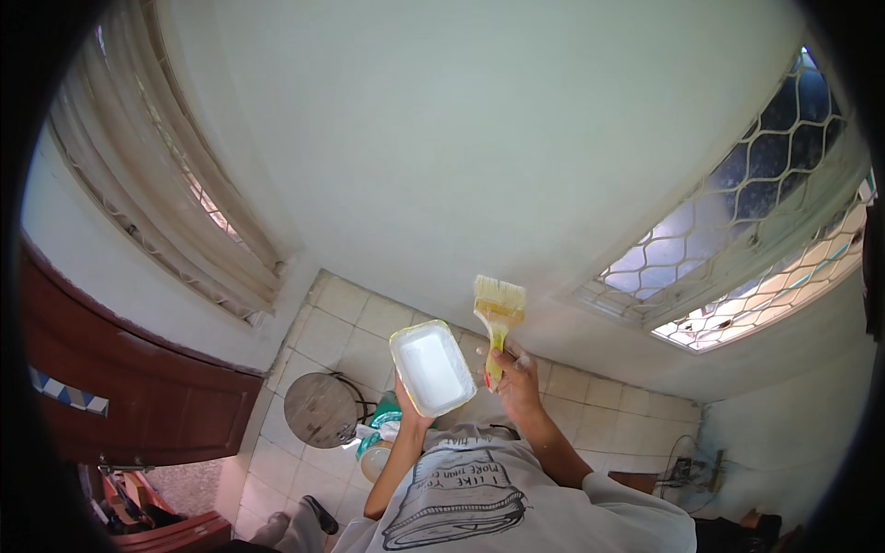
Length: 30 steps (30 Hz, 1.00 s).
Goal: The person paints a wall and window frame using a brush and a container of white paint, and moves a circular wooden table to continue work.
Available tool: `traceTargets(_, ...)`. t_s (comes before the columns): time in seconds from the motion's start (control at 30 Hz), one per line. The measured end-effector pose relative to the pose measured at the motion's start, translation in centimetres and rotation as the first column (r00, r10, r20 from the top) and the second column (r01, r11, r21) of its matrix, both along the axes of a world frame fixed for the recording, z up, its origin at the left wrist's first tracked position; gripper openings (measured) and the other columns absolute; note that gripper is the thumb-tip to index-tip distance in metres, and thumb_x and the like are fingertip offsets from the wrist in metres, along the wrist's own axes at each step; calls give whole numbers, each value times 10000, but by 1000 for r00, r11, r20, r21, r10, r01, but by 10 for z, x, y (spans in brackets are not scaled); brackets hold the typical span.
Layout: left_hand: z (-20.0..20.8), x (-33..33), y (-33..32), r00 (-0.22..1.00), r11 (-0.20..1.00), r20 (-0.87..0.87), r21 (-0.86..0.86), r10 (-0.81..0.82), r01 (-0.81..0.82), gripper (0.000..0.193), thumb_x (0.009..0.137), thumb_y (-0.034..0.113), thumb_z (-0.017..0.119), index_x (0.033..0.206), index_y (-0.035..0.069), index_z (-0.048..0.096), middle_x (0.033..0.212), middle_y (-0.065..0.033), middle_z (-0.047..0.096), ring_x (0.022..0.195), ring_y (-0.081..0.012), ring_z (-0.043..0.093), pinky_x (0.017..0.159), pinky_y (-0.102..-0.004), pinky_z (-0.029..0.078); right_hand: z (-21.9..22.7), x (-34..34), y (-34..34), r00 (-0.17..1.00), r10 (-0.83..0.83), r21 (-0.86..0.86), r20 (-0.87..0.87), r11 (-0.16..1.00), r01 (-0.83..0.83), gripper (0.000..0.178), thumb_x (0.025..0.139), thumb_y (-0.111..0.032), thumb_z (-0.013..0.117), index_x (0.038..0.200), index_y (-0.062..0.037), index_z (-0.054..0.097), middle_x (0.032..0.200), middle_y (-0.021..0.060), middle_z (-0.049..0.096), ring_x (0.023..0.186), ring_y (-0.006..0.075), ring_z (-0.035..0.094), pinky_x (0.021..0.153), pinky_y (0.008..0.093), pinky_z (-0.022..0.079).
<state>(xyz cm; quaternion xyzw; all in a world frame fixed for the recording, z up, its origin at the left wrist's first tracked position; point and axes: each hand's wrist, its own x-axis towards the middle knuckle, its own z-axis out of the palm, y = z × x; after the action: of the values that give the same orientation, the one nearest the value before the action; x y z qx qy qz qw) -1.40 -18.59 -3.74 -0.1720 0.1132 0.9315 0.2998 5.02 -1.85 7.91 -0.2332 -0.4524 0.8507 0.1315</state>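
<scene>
Holding white rectangular tub (431, 367) in left hand (408, 412), yellow brush (498, 318) in right hand (519, 380)

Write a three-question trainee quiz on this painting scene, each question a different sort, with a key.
1. True or false: the right hand holds a paintbrush with its bristles pointing up toward the white wall.
2. The left hand holds which thing?
A. a roller
B. a white rectangular tray
C. a bucket
3. Fill in: on the tiled floor, left of the person, stands a round metal ____.

Key: 1 true; 2 B; 3 stool.
</scene>
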Motion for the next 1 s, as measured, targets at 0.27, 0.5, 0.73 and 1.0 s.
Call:
traceTargets(0.27, -34, -25, -17, 998, 997, -2, 51, 63, -62, 531, 1006, 504, 398, 1359, 135, 545, 1307, -77, 623, 1161, -300, 622, 989, -486, 513, 15, -54, -7, 999, 35, 161, -6, 986, -34, 309, 946, -253, 675, 1087, -19, 531, 937, 146, 672, 678, 183, 661, 583, 285, 518)
traceTargets(0.5, -14, -71, -38, 961, 958, 12, -93, 275, -273, 457, 1004, 461, 422, 1260, 122, 591, 1202, -51, 651, 1064, -271, 646, 907, -450, 545, 5, -185, 4, 973, 173, 8, -151, 985, -174, 286, 978, -244, 633, 1084, -18, 495, 879, 118, 617, 714, 206, 663, 640, 339, 578)
traceTargets(0.73, 3, -91, -59, 906, 885, -16, -205, 424, -418, 440, 985, 463, 446, 1233, 138, 607, 1173, -37, 655, 1035, -259, 641, 888, -451, 542, 49, -316, -24, 971, 178, 234, -158, 962, -138, 279, 1000, -277, 603, 1084, -34, 494, 794, 94, 610, 650, 165, 644, 497, 291, 512)
traceTargets(1.0, 12, -87, -78, 839, 814, 26, -261, 543, -518, 437, 978, 461, 445, 1210, 135, 619, 1168, -33, 656, 1052, -259, 641, 895, -461, 546, 186, -426, -72, 834, 276, 406, -478, 911, -69, 283, 1018, -252, 565, 1070, 15, 485, 690, 79, 620, 539, 156, 646, 409, 290, 499)
